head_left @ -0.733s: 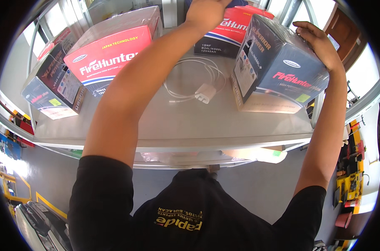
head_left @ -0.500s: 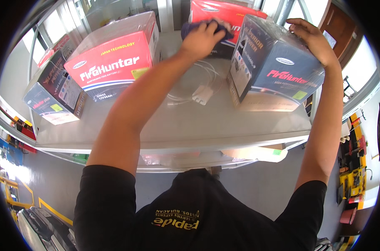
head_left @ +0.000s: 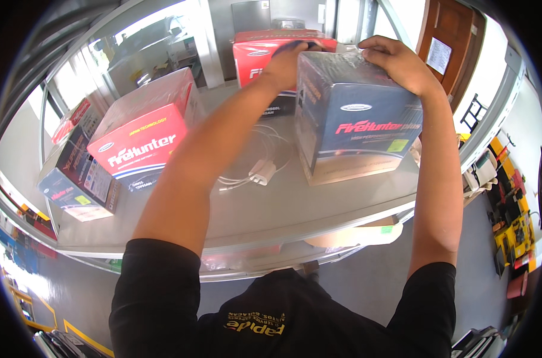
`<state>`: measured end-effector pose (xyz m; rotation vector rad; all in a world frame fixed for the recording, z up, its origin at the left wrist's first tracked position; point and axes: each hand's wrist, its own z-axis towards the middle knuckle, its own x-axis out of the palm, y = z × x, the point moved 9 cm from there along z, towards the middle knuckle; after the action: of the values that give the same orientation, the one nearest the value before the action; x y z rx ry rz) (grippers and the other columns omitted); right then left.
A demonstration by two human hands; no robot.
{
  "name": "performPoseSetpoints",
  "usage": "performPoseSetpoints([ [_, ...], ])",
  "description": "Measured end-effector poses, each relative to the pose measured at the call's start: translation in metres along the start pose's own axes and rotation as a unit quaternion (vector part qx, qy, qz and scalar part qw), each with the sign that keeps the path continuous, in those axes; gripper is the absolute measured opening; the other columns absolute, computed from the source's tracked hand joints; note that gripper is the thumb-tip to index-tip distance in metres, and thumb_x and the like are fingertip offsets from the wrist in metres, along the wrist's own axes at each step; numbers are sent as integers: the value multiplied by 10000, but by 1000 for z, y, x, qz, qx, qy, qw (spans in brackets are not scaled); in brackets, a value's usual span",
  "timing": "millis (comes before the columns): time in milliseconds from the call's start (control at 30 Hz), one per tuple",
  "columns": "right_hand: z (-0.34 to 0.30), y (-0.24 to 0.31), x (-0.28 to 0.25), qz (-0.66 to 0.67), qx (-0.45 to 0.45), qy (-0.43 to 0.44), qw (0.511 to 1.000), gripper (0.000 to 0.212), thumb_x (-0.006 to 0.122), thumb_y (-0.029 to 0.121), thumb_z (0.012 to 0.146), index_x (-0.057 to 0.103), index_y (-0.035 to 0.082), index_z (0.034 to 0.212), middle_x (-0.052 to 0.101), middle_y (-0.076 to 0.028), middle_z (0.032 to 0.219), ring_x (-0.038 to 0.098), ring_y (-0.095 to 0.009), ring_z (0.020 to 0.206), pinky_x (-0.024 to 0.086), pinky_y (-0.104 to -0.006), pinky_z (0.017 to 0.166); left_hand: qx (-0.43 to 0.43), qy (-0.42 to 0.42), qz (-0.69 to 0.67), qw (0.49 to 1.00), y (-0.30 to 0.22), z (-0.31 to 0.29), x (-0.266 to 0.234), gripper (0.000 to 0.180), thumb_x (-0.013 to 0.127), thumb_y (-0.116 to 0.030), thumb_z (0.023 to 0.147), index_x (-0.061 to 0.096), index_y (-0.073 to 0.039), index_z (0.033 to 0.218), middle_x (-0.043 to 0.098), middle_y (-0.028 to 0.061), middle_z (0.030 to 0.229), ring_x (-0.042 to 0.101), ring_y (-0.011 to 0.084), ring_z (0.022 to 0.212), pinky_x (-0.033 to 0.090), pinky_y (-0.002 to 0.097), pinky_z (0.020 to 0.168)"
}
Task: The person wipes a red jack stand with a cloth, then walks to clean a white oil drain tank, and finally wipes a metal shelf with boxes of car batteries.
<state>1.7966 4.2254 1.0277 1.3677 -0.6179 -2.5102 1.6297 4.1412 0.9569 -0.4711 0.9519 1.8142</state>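
My left hand [head_left: 285, 67] is closed on a dark cloth [head_left: 295, 46], reaching to the upper right part of a red battery box [head_left: 253, 58] at the back of the shelf. Part of its fingers and of the cloth is hidden behind a dark blue-grey battery box [head_left: 366, 119]. That box stands upright on the right, wrapped in clear plastic. My right hand [head_left: 397, 64] grips its top, fingers bent over the upper surface. A white charger plug [head_left: 262, 172] with its coiled cable lies on the shelf between my arms.
Another red battery box [head_left: 141, 134] and a dark one [head_left: 80, 173] stand on the left of the grey shelf [head_left: 307, 212]. Below is a lower shelf with a carton [head_left: 354, 235]. Metal posts [head_left: 492, 122] frame the right side; beyond is a brown door [head_left: 447, 36].
The view has shifted. My left hand has moved right with the cloth, partly behind the dark box. That box now shows more of its front, and my right hand stays on top.
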Motion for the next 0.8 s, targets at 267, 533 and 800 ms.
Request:
performPoseSetpoints([
  [267, 1, -3, -1, 65, 11, -15, 998, 398, 617, 344, 929, 675, 66, 1208, 716, -96, 1081, 665, -173, 981, 498, -310, 903, -104, -186, 8, 977, 49, 102, -105, 365, 614, -174, 837, 701, -133, 1189, 655, 180, 1217, 630, 391, 1022, 509, 443, 928],
  [533, 57, -61, -66, 41, 0, 16, 999, 468, 612, 415, 919, 635, 148, 1303, 692, -48, 1144, 639, -157, 1080, 481, -326, 938, -124, 161, -215, 955, 48, 107, 1, 555, 566, -145, 884, 534, -201, 1436, 600, 159, 1364, 612, 294, 1163, 438, 408, 1067],
  [800, 136, -91, -13, 79, -45, 156, 984, 556, 587, 532, 940, 562, 217, 1397, 605, -64, 1324, 588, -196, 1160, 466, -384, 1002, -202, 110, -152, 961, 89, 57, -37, 472, 661, -397, 920, 625, -107, 1290, 568, 189, 1362, 532, 345, 1277, 415, 408, 1085],
])
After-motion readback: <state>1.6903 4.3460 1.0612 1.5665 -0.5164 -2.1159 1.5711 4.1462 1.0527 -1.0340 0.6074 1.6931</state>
